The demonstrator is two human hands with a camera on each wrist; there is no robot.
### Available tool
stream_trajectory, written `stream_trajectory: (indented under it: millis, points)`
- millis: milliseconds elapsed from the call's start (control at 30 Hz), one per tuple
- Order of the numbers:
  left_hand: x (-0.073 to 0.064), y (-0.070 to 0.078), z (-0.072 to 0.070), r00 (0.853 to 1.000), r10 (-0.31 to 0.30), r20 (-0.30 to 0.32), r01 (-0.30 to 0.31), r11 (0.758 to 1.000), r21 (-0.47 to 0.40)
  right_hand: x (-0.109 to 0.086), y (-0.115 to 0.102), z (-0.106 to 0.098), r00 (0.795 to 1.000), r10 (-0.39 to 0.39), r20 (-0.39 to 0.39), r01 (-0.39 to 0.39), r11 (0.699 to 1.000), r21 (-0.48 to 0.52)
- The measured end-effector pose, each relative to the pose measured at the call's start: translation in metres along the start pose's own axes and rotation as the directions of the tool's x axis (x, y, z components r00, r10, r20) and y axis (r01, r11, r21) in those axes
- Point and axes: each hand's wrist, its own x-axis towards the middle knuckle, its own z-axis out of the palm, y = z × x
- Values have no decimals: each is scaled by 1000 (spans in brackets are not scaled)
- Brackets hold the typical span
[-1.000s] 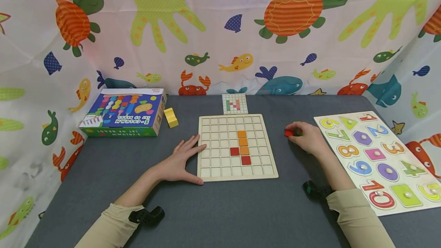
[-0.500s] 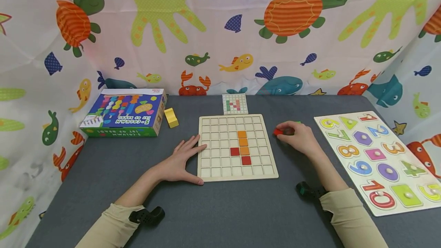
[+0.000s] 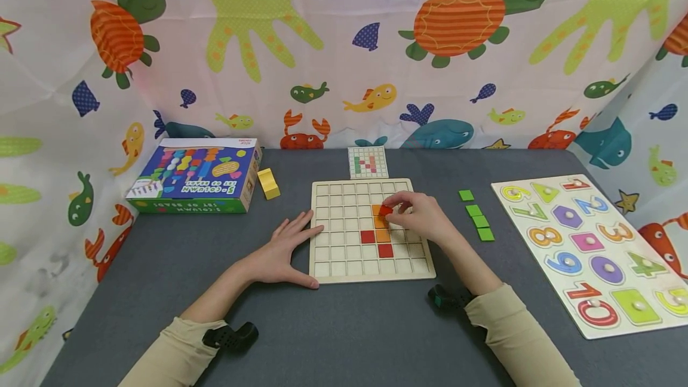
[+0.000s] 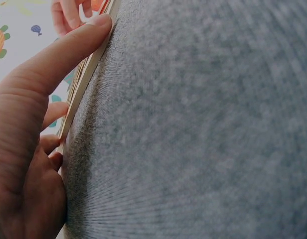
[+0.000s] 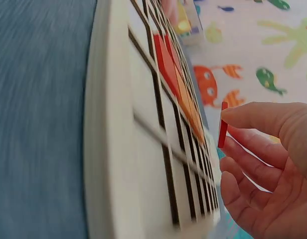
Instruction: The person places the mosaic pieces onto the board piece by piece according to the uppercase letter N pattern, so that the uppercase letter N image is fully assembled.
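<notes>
A wooden grid board (image 3: 344,261) lies on the dark grey table, with orange tiles (image 3: 382,236) in one column and red tiles (image 3: 368,237) near their lower end. My right hand (image 3: 416,215) is over the board's right half, pinching a red square tile (image 5: 223,124) between thumb and fingers; in the right wrist view the tile is held on edge above the surface. My left hand (image 3: 276,252) rests at the board's left edge with fingers spread, the thumb by the lower left corner. In the left wrist view its thumb (image 4: 69,52) lies along the board's side.
Behind the board lies a small pattern card (image 3: 368,162). Several green tiles (image 3: 480,221) sit to the right, beside a number puzzle board (image 3: 577,258). A blue box (image 3: 196,175) and yellow blocks (image 3: 268,184) stand at the back left.
My right hand has moved left from the table onto the board, carrying the red tile. The green tiles it covered now show. My left hand has stayed in place.
</notes>
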Motion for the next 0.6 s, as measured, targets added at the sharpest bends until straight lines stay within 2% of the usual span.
stream_trajectory:
  millis: [300,600]
  points:
    - [1,-1,0,1000,13,-1,-13,1000,0,10,-17,31,994,-94,60,93,996,13]
    - [1,-1,-1,1000,0,6,0,1000,1,16,-33,47,970,-216,114,222,974,-42]
